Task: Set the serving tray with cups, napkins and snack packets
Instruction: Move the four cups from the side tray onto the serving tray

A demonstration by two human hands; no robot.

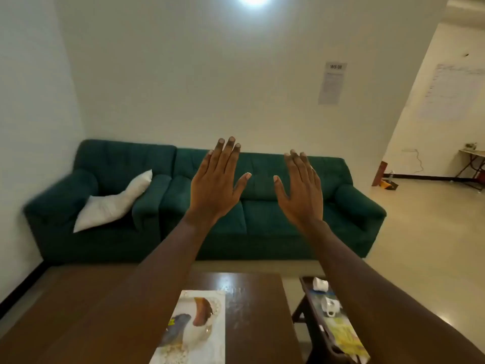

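Observation:
My left hand (216,183) and my right hand (301,187) are raised side by side in the air, backs toward me, fingers straight, holding nothing. Far below them, a printed tray (215,340) with a picture of food lies on the brown wooden table (252,311), partly hidden by my left forearm. To the right, a dark side stand (312,321) carries two white cups (331,306), one farther back (320,283), and yellow snack packets (346,334) under my right forearm.
A long green sofa (262,206) stands against the white wall behind the table, with a white cushion (115,203) on its left seat. Pale floor (420,245) stretches to the right toward a folding table (472,164).

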